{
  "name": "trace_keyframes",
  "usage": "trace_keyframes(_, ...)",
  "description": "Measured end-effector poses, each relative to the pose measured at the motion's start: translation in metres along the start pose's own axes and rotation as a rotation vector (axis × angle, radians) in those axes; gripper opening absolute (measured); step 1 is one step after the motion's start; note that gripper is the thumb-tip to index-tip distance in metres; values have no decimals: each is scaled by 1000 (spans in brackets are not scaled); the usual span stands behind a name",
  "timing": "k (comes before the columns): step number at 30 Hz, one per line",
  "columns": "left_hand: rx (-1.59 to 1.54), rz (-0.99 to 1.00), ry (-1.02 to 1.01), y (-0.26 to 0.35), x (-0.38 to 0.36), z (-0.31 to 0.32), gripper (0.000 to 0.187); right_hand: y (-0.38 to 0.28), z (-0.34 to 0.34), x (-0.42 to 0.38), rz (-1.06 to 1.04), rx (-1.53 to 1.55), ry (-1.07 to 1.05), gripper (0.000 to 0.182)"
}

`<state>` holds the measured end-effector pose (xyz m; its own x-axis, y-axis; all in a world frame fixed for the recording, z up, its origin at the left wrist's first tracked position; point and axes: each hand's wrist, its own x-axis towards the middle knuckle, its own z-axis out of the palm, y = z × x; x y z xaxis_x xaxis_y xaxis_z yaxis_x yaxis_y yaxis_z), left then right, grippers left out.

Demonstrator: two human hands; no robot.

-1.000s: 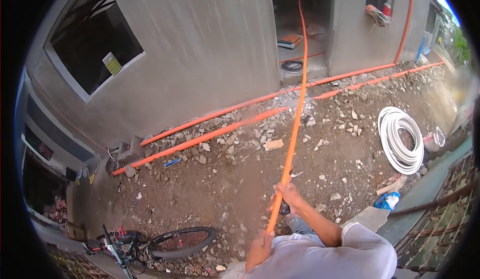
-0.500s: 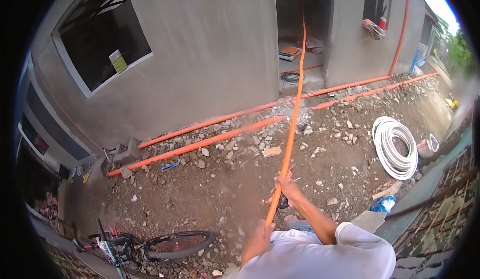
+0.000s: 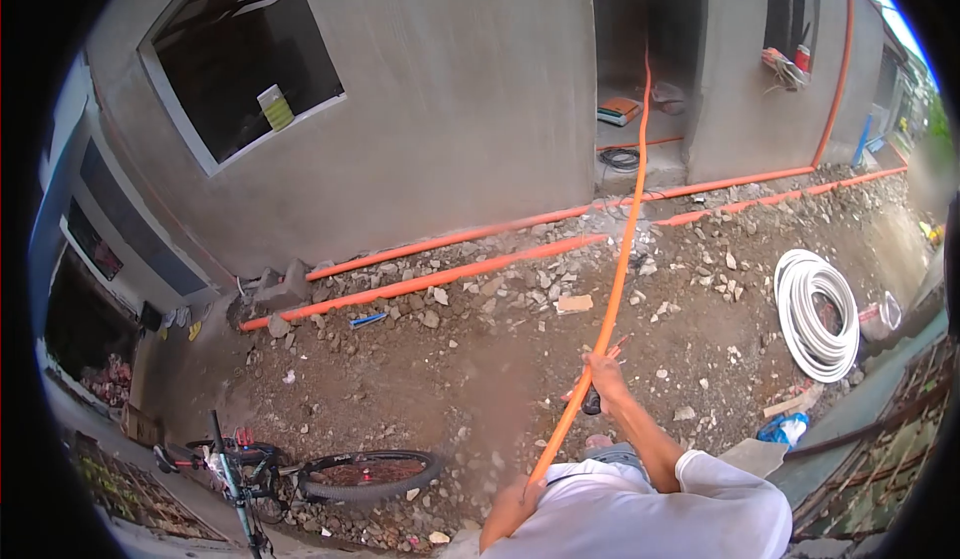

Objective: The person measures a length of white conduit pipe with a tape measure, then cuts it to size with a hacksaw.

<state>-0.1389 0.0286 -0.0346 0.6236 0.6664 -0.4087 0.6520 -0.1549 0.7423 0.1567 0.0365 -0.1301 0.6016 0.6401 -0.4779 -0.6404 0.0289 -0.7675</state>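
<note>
A long orange pipe (image 3: 625, 259) runs from the dark doorway across the rubble to my body, slightly bowed. My right hand (image 3: 604, 374) is closed around it in front of my waist. Beside that hand show a thin reddish thing and a small dark object (image 3: 592, 401), whose kinds I cannot make out. Lower and to the left, my left hand (image 3: 518, 501) grips the near end of the pipe close to my white shirt, its fingers partly hidden.
Two orange pipes (image 3: 450, 271) lie along the grey wall (image 3: 450, 89) among broken stones. A coil of white tubing (image 3: 818, 317) rests at right, by a blue plastic bag (image 3: 787, 429). A bicycle (image 3: 370, 477) lies at lower left. Black cable (image 3: 620, 160) sits at the doorway.
The scene has shifted right and slightly down in view as my head turned left. Both hands still hold the orange pipe, which now bows a little more.
</note>
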Motion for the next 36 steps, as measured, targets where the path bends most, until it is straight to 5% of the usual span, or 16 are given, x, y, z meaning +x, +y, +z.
trace_keyframes(7,-46,-143,-22,-5,-21,-10,53,22,12,5,-118,-76,8,24)
trace_keyframes(22,-54,-56,-37,-7,-13,-16,51,41,-7,36,-195,-141,27,24)
trace_keyframes(31,-110,-136,-27,-4,-27,-20,51,75,-22,30,-15,-94,40,21)
trace_keyframes(36,-174,-138,-64,-1,-31,-19,50,84,-28,39,-95,-151,68,21)
